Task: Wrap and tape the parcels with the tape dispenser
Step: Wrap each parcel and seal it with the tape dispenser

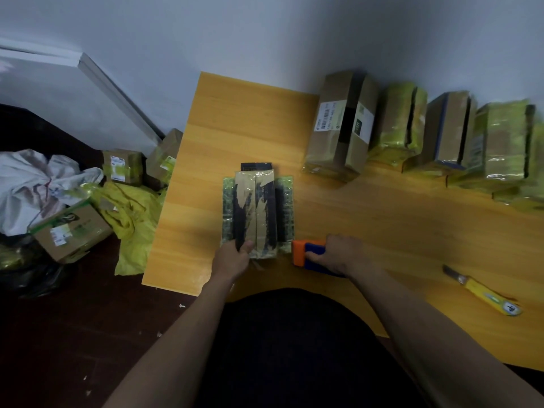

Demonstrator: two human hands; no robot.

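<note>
A yellow knife (482,291) with a short blade lies flat on the wooden counter (235,119), near its front edge on the right. Gray walls (265,33) stand behind the counter. Down on the dark floor (59,334) to the left sits a crumpled white bag (26,184). Just beside it lies a bunched-up yellow sheet (129,213), which hangs close to the counter's side. A black bag (32,278) rests low on the floor near the white one.
</note>
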